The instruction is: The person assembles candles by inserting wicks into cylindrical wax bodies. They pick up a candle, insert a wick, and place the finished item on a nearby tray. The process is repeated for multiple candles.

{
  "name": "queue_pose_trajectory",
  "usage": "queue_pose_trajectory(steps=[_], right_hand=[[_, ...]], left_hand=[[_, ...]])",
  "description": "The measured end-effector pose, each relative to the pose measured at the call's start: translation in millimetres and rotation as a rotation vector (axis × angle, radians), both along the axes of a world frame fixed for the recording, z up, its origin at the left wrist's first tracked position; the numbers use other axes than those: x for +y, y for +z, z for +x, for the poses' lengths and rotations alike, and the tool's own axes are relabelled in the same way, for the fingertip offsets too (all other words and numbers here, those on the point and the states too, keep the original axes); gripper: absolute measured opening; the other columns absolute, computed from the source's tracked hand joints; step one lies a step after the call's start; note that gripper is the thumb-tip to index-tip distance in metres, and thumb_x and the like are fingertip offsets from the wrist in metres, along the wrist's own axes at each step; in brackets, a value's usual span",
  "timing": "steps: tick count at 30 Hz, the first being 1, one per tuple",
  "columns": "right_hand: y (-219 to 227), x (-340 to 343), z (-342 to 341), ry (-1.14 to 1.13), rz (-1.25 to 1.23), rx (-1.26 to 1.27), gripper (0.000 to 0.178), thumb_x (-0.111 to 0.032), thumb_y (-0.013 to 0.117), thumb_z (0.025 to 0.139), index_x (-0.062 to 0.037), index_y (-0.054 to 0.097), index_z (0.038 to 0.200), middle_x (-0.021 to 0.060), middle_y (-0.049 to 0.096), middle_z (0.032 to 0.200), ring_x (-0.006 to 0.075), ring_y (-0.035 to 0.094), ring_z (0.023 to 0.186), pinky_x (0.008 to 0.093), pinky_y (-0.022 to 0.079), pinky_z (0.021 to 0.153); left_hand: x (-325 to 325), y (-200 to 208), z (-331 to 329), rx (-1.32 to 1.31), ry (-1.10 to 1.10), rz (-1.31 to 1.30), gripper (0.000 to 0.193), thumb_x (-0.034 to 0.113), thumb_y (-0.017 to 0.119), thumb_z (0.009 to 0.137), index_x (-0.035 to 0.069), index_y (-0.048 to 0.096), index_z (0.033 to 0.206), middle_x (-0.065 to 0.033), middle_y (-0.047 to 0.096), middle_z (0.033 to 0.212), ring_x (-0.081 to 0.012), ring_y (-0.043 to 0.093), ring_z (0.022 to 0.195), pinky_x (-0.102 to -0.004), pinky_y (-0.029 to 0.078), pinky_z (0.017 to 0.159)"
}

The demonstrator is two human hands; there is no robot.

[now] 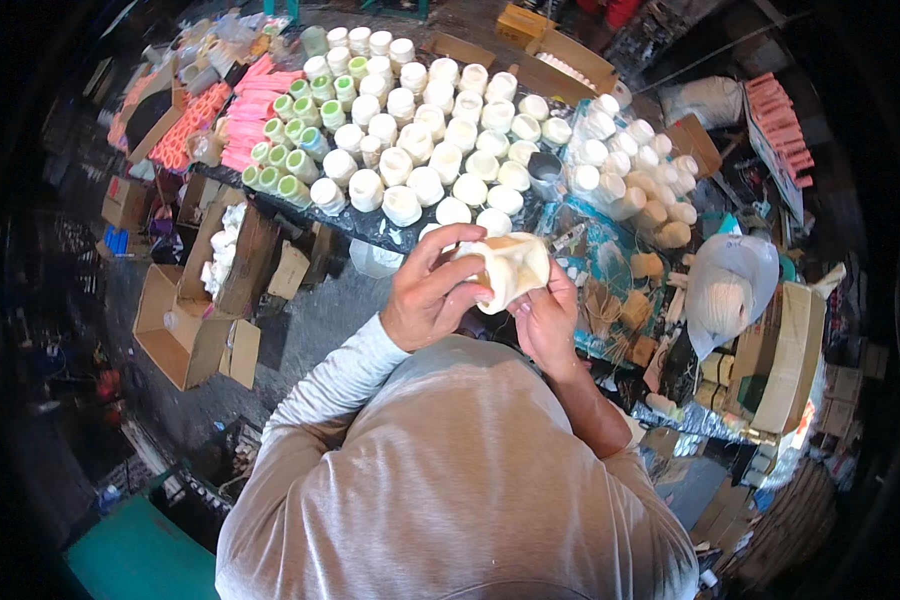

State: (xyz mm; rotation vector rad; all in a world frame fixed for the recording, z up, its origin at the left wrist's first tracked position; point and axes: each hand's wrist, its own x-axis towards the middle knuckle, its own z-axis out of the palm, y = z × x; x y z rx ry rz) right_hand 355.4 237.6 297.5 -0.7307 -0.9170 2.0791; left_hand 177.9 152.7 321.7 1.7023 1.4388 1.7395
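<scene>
Both hands hold a cream-white, soft-looking hollow piece point(515, 265) in front of my chest, its wall bent out of round and its inside brownish. My left hand point(430, 290) grips its left side, fingers over the rim and thumb beneath. From the right and below, my right hand point(548, 318) pinches its lower edge; some of those fingertips are hidden behind it. Just beyond, on a dark-covered table, stand many rows of cream-white cups point(425, 185), with the nearest ones close to my fingers. What the piece is exactly, I cannot tell.
Green-rimmed cups point(292, 188) and pink sticks point(260, 100) lie at the table's left. A dark cup point(545, 175) stands among the white ones. On the right are a white-grey sack point(732, 285) and a cardboard box point(790, 355). An opened carton point(175, 325) sits on the floor at left.
</scene>
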Motion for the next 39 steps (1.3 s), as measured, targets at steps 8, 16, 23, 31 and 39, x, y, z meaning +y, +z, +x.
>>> queue_pose_trajectory(steps=[8,16,23,31,39], right_hand=[[38.7,-0.7,12.0,0.064,0.258,-0.118,0.041,-0.003,0.052,0.109,0.0027,0.052,0.149,0.0034,0.062,0.097,0.0108,0.048,0.075,0.0271,0.045,0.074],[73.4,4.5,29.7,0.173,0.292,-0.231,0.029,0.001,0.051,0.106,0.0022,0.054,0.135,0.0095,0.069,0.109,0.0126,0.065,0.091,0.0287,0.054,0.086],[73.9,9.8,64.1,0.23,0.176,-0.244,0.029,0.0,0.055,0.104,0.0018,0.056,0.133,0.0108,0.07,0.11,0.0136,0.066,0.092,0.0295,0.055,0.085],[48.5,20.1,64.9,0.047,0.626,-0.44,0.009,0.001,0.064,0.099,-0.0003,0.071,0.105,0.0076,0.07,0.098,0.014,0.065,0.086,0.0282,0.052,0.076],[58.0,11.9,54.3,-0.098,1.186,-0.265,0.02,0.013,0.067,0.083,-0.0001,0.072,0.098,0.0123,0.067,0.097,0.0241,0.064,0.079,0.0339,0.051,0.067]], left_hand=[[0.4,-21.7,-8.5,-0.615,-0.065,-0.255,0.022,0.001,0.063,0.099,-0.005,0.072,0.118,-0.0149,0.059,0.14,-0.0275,0.065,0.119,-0.04,0.058,0.098],[-5.5,-19.0,-3.6,-0.77,-0.494,-0.368,0.027,0.001,0.072,0.095,-0.004,0.072,0.122,-0.0125,0.046,0.15,-0.0259,0.064,0.12,-0.0421,0.062,0.096],[2.1,-9.9,8.8,-1.087,-0.271,-0.291,0.03,0.003,0.063,0.1,-0.002,0.063,0.129,-0.0121,0.073,0.111,-0.0194,0.068,0.085,-0.0328,0.055,0.069],[11.6,14.4,15.5,-1.161,-0.289,-0.357,0.026,-0.001,0.06,0.099,0.002,0.064,0.125,-0.0109,0.073,0.104,-0.0143,0.062,0.07,-0.0287,0.046,0.058],[15.3,6.1,31.0,-0.571,-0.142,-0.583,0.029,-0.008,0.05,0.098,0.001,0.069,0.118,-0.0052,0.072,0.105,-0.0063,0.062,0.077,-0.0229,0.047,0.061]])
